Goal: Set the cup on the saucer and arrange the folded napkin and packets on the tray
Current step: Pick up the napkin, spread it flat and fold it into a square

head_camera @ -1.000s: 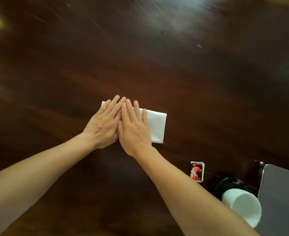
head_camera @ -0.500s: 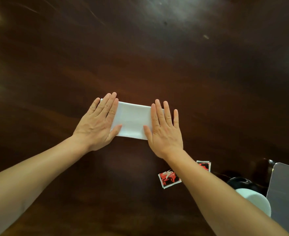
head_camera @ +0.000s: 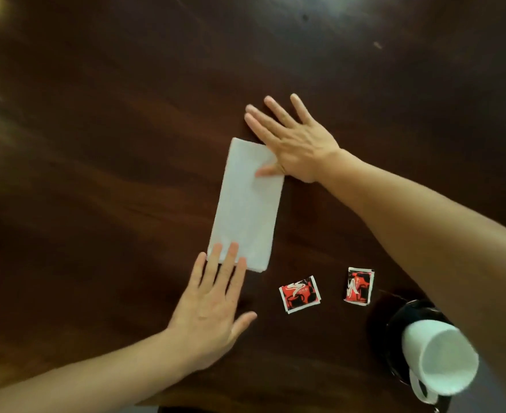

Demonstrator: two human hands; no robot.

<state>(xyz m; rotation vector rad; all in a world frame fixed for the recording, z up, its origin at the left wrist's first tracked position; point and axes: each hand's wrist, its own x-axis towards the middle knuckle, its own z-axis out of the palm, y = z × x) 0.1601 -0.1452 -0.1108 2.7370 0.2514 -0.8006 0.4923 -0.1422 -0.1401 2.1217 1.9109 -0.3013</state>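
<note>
A: Hands?
B: Both flat, fingers straight. Left hand [head_camera: 213, 311] on napkin [head_camera: 247, 204] near end, right hand [head_camera: 296, 141] thumb on far end.
A: Rest?
B: Napkin on tabletop [head_camera: 126, 144], packets [head_camera: 299, 294] [head_camera: 359, 286] just R; cup [head_camera: 439, 359] on saucer [head_camera: 400, 320].

Person's left hand [head_camera: 213, 320] and right hand [head_camera: 296, 144] bare. Nails short, plain, unpainted. Tendon lines and knuckle creases visible on back of right hand. Thin yellowish band [head_camera: 281, 168] at base of right thumb, maybe ring, too blurred to tell. Bare left forearm [head_camera: 82, 380] and right forearm [head_camera: 424, 228] run uncovered to frame edge.
</note>
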